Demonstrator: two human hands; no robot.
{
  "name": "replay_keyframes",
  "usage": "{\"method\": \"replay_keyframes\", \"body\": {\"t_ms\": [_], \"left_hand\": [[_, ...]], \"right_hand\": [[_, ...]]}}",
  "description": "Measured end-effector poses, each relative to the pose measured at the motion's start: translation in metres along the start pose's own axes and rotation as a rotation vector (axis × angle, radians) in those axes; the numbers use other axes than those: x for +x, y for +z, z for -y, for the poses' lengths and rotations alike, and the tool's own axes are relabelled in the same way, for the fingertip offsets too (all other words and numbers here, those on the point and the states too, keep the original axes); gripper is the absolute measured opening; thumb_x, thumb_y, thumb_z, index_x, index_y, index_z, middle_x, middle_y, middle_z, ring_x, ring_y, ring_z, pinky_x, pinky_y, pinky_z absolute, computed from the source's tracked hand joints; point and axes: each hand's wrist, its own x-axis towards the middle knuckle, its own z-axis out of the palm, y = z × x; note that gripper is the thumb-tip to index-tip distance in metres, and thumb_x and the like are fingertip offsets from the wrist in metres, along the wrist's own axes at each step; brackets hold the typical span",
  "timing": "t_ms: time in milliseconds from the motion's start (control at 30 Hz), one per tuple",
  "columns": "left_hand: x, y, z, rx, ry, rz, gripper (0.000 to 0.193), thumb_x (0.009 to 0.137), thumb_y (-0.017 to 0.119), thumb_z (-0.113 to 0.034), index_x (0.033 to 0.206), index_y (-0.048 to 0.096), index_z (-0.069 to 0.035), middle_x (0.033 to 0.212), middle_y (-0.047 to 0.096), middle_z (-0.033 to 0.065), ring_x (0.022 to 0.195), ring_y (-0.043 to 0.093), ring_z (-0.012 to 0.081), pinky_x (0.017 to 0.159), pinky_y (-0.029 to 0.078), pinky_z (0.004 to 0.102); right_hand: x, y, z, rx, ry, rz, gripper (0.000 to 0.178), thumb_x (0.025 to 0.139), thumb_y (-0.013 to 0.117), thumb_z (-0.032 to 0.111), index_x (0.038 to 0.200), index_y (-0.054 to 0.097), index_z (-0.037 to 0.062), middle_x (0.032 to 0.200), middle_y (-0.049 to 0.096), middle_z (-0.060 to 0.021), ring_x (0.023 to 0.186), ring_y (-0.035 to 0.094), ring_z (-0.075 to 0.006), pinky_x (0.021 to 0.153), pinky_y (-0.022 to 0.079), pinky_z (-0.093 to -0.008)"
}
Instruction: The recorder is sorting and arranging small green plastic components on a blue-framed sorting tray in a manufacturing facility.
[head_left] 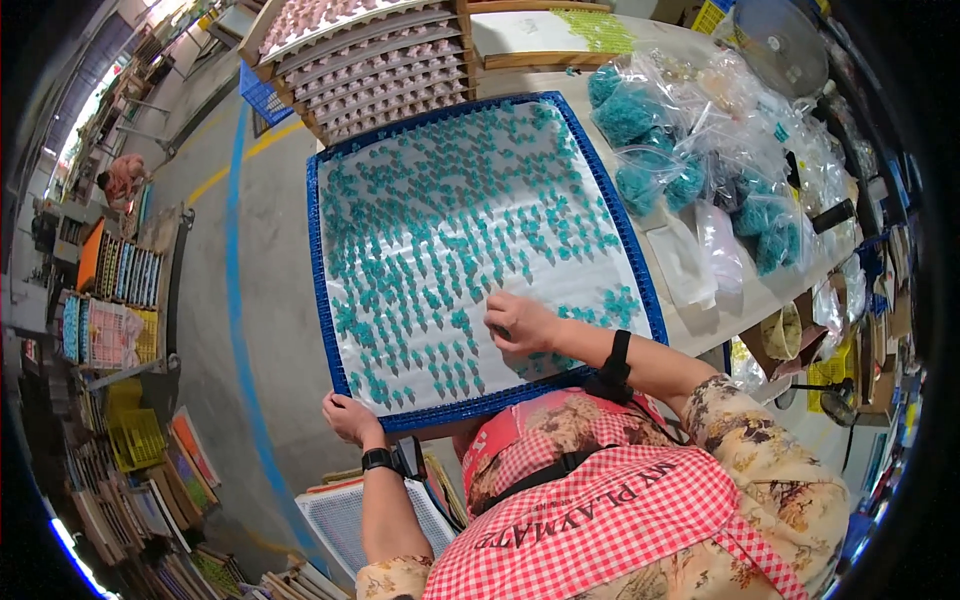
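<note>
A large blue tray (655, 318), lined with a white sheet (575, 275), lies before me. Many small teal pieces (440, 290) cover the sheet, mostly in rows; some at the near right lie more loosely. My right hand (522, 323) is over the near middle of the sheet, fingers curled into a pinch beside the teal pieces. Whatever lies between those fingers is too small or hidden to make out. At the tray's near left corner, my left hand (352, 420) has its fingers curled around the rim. A dark watch sits on the left wrist, a black band on the right forearm.
Bags of teal pieces (630, 110) and clear plastic crowd the table at the right. Behind the tray rises a wooden rack (375, 75) of stacked pink-and-white layers. A mesh-topped stack (375, 515) stands low by my left arm. Another person (122, 182) works far left.
</note>
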Motion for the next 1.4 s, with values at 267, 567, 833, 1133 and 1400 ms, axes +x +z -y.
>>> {"method": "replay_keyframes", "body": {"t_ms": [267, 567, 833, 1133, 1400], "left_hand": [[0.007, 0.007, 0.017, -0.002, 0.019, -0.007, 0.032, 0.094, 0.04, -0.028, 0.107, 0.061, -0.008, 0.108, 0.063, 0.0156, 0.095, 0.058, 0.0357, 0.082, 0.044, 0.0458], [0.004, 0.001, 0.005, 0.022, -0.021, 0.026, 0.034, 0.094, 0.038, -0.03, 0.11, 0.06, -0.008, 0.112, 0.061, 0.014, 0.098, 0.058, 0.035, 0.082, 0.043, 0.0459], [0.004, -0.001, 0.004, 0.054, -0.033, 0.03, 0.033, 0.095, 0.038, -0.03, 0.108, 0.06, -0.01, 0.112, 0.062, 0.0119, 0.098, 0.058, 0.0339, 0.081, 0.043, 0.0459], [0.006, 0.003, 0.013, 0.046, -0.002, 0.007, 0.033, 0.094, 0.039, -0.029, 0.107, 0.061, -0.009, 0.11, 0.062, 0.0127, 0.096, 0.058, 0.0345, 0.08, 0.043, 0.046], [0.005, 0.003, 0.01, 0.05, -0.001, -0.001, 0.033, 0.094, 0.038, -0.03, 0.107, 0.06, -0.009, 0.109, 0.062, 0.0133, 0.096, 0.058, 0.0352, 0.081, 0.043, 0.0464]], "right_hand": [[-0.039, -0.036, 0.016, 0.208, -0.135, 0.142, 0.021, 0.074, 0.065, 0.016, 0.091, 0.058, 0.006, 0.091, 0.054, -0.0125, 0.09, 0.055, -0.0326, 0.077, 0.047, -0.043], [-0.084, -0.114, -0.06, -0.363, 0.536, -0.649, 0.033, 0.072, 0.058, 0.0, 0.105, 0.059, 0.0029, 0.106, 0.059, -0.015, 0.101, 0.054, -0.0346, 0.089, 0.045, -0.0419], [-0.109, -0.1, -0.097, -0.175, 0.671, -0.48, 0.034, 0.075, 0.062, 0.005, 0.109, 0.059, 0.0043, 0.105, 0.058, -0.014, 0.101, 0.054, -0.0334, 0.087, 0.046, -0.0402], [-0.078, -0.101, -0.079, -0.323, 0.608, -0.518, 0.032, 0.075, 0.062, 0.007, 0.107, 0.059, 0.0042, 0.1, 0.057, -0.0145, 0.097, 0.055, -0.0329, 0.081, 0.047, -0.0393], [-0.096, -0.099, -0.076, -0.139, 0.577, -0.474, 0.027, 0.075, 0.061, 0.006, 0.101, 0.061, 0.0043, 0.092, 0.056, -0.0149, 0.088, 0.056, -0.0325, 0.076, 0.048, -0.0397]]}}
